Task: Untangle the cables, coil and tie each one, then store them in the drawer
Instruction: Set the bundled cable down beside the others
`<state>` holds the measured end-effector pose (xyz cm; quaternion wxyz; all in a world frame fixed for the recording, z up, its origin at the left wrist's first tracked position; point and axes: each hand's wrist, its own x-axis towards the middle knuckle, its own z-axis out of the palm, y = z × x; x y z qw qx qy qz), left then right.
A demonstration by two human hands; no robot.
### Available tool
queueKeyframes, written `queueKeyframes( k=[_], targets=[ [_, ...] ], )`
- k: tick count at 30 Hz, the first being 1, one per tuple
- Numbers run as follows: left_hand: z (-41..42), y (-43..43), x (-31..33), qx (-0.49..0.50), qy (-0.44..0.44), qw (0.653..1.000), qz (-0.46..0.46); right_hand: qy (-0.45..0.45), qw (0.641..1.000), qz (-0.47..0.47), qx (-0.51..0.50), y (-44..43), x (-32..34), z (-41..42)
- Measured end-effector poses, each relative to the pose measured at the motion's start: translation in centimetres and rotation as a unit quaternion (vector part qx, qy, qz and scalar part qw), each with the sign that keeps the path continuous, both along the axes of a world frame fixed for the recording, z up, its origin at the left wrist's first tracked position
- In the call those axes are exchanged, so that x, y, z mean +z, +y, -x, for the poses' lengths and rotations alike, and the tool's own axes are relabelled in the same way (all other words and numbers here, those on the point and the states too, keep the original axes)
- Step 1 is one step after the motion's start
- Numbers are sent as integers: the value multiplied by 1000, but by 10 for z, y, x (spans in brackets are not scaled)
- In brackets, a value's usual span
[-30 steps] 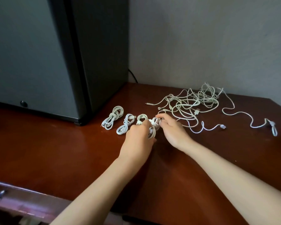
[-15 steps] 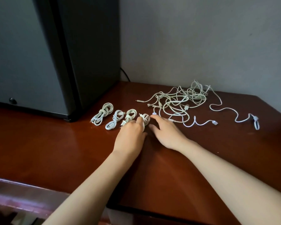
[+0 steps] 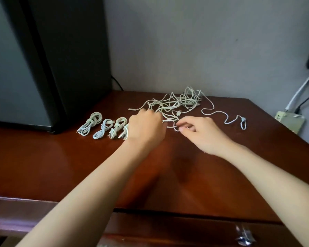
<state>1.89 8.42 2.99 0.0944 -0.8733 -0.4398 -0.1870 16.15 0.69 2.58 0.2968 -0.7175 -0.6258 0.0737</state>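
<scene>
Several coiled, tied white cables (image 3: 89,124) lie in a row on the brown wooden table (image 3: 61,157). The rightmost coil (image 3: 124,134) is partly hidden by my left hand (image 3: 145,126). Behind the hands is a tangle of loose white cables (image 3: 177,104), with one strand (image 3: 227,120) trailing off to the right. My left hand reaches over the tangle's near left edge, its fingers curled down and hidden behind its back. My right hand (image 3: 202,134) pinches a loop of cable (image 3: 176,128) between thumb and forefinger at the tangle's near edge.
A tall black appliance (image 3: 48,68) stands on the table's left, close to the coils. The wall runs right behind the tangle. A beige power strip (image 3: 289,122) sits beyond the table's right edge. A drawer front with a metal handle (image 3: 244,237) is at the bottom.
My left hand has left the last coil and moved right to the tangle. My right hand has gone from lying flat to pinching a cable loop. The view has shifted right.
</scene>
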Motion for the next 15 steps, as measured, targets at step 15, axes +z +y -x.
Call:
queueKeyframes(
  k=[15],
  targets=[
    [-77, 26, -53, -98, -50, 978, 178, -71, 997, 26, -8, 39, -61, -54]
  ],
)
